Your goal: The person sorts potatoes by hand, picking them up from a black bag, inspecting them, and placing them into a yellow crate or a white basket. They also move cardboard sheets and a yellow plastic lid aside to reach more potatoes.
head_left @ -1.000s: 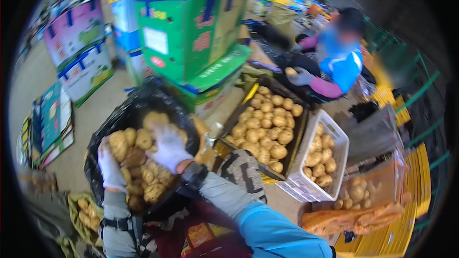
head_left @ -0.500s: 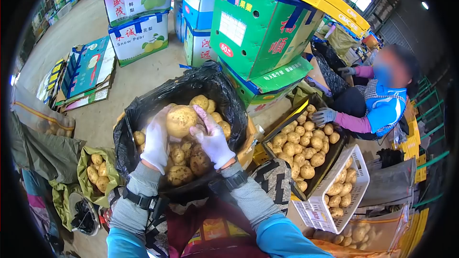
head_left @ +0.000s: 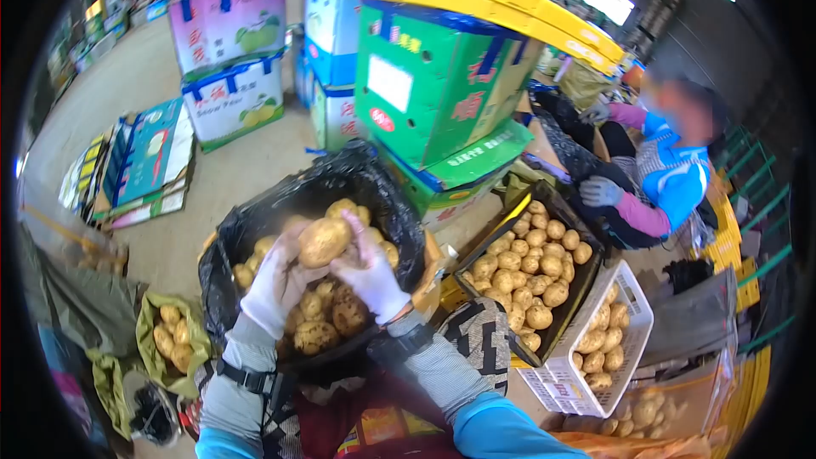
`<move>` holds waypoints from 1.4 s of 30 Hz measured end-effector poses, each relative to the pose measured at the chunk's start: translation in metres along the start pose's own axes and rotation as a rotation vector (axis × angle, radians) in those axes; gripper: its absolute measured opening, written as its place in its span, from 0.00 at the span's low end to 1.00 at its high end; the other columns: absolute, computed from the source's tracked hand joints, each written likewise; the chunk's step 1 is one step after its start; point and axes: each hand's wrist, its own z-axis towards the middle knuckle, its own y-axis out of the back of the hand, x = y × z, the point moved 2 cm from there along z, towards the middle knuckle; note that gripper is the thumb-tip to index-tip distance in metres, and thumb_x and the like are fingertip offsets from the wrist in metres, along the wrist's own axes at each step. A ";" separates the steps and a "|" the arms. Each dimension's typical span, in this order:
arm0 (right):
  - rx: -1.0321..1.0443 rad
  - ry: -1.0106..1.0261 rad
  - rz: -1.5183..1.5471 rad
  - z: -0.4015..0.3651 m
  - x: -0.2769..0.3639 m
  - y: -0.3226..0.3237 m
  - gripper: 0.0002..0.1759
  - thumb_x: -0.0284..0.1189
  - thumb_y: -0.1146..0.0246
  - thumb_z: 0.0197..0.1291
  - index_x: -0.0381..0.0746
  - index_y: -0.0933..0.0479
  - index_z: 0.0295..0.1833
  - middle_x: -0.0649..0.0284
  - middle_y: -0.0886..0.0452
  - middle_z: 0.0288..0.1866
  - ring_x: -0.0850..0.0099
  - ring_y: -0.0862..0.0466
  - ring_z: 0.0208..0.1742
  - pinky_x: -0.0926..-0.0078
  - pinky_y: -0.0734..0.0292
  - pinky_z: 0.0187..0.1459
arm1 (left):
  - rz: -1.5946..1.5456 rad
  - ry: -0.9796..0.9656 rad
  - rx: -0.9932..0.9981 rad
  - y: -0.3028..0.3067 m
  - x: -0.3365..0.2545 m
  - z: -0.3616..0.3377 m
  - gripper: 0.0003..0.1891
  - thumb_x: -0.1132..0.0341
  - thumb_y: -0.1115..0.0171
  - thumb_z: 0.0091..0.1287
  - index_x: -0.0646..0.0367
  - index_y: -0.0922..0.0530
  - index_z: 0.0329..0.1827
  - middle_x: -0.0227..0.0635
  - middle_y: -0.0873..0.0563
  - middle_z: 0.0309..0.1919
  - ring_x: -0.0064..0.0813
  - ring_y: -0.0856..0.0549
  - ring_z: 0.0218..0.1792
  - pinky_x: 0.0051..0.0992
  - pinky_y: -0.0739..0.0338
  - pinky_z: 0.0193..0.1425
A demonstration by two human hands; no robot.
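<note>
A large potato [head_left: 324, 242] is held up between my two gloved hands. My left hand [head_left: 276, 285] grips it from the left and below. On its right side, the fingers of my right hand [head_left: 372, 272] close against it. Beneath both hands stands a box lined with a black plastic bag [head_left: 223, 248], holding several more potatoes. Some of those, like the dirt-marked potato [head_left: 315, 337] near the front, have dark soil patches. My hands hide part of the box's contents.
On my right are a black crate of potatoes [head_left: 534, 276] and a white basket [head_left: 639, 336] with potatoes. Another person [head_left: 676, 170] sits beyond them. Green cartons [head_left: 425, 93] stand ahead, and a green sack [head_left: 191, 331] of potatoes is at left.
The potato has turned in my hands and now lies tilted, with its long side slanting. My view has shifted slightly. The other person's near hand has come away from the crate's potatoes.
</note>
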 end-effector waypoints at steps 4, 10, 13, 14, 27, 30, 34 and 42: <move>-0.027 -0.160 0.017 -0.001 0.013 -0.006 0.53 0.19 0.27 0.51 0.43 0.49 0.80 0.56 0.36 0.74 0.68 0.31 0.71 0.72 0.30 0.67 | 0.322 -0.118 -0.104 -0.021 -0.013 -0.005 0.33 0.79 0.45 0.60 0.65 0.38 0.73 0.45 0.28 0.67 0.37 0.25 0.67 0.33 0.28 0.70; -0.129 -0.143 -0.221 -0.017 0.019 0.000 0.50 0.20 0.25 0.47 0.42 0.43 0.76 0.54 0.29 0.66 0.64 0.28 0.68 0.71 0.33 0.69 | 0.269 -0.100 -0.072 -0.008 0.007 -0.015 0.33 0.75 0.38 0.61 0.61 0.36 0.72 0.40 0.29 0.69 0.36 0.28 0.70 0.34 0.32 0.74; -0.107 -0.158 -0.033 -0.029 0.017 0.010 0.49 0.19 0.27 0.47 0.42 0.41 0.75 0.56 0.28 0.64 0.65 0.26 0.65 0.73 0.30 0.66 | 0.189 -0.062 -0.075 -0.010 0.021 -0.023 0.27 0.69 0.37 0.67 0.54 0.33 0.69 0.36 0.25 0.66 0.34 0.23 0.65 0.32 0.20 0.61; -0.114 -0.170 0.038 -0.031 0.015 0.012 0.49 0.19 0.27 0.47 0.44 0.41 0.75 0.58 0.28 0.62 0.68 0.25 0.62 0.74 0.28 0.63 | 0.155 -0.075 -0.057 -0.002 0.026 -0.023 0.25 0.68 0.38 0.68 0.53 0.32 0.68 0.36 0.25 0.66 0.34 0.23 0.65 0.32 0.20 0.61; -0.207 0.127 0.715 -0.056 0.083 0.144 0.54 0.14 0.27 0.44 0.46 0.45 0.77 0.59 0.34 0.69 0.69 0.33 0.70 0.72 0.34 0.69 | 0.567 0.003 -0.271 -0.052 0.061 0.040 0.04 0.69 0.44 0.71 0.49 0.26 0.36 0.25 0.21 0.28 0.18 0.23 0.25 0.18 0.29 0.25; -0.374 0.310 0.536 -0.097 0.110 0.221 0.54 0.14 0.27 0.45 0.46 0.46 0.77 0.59 0.38 0.71 0.64 0.36 0.74 0.70 0.35 0.72 | 0.738 0.054 -0.320 0.012 0.064 0.043 0.05 0.67 0.41 0.69 0.48 0.27 0.34 0.27 0.20 0.29 0.21 0.22 0.27 0.24 0.26 0.28; -0.441 0.358 1.024 -0.168 0.091 0.317 0.47 0.24 0.29 0.56 0.44 0.47 0.77 0.56 0.36 0.73 0.57 0.31 0.73 0.49 0.31 0.71 | 0.747 0.276 -0.513 0.034 0.088 0.024 0.20 0.59 0.42 0.74 0.61 0.22 0.63 0.41 0.16 0.54 0.38 0.17 0.53 0.32 0.22 0.59; -0.878 0.424 1.099 -0.296 0.009 0.391 0.39 0.50 0.43 0.69 0.41 0.45 0.77 0.57 0.37 0.76 0.58 0.33 0.75 0.38 0.49 0.76 | 1.449 0.251 -0.019 0.158 0.134 -0.002 0.20 0.52 0.42 0.70 0.55 0.22 0.58 0.40 0.14 0.49 0.39 0.15 0.43 0.40 0.21 0.52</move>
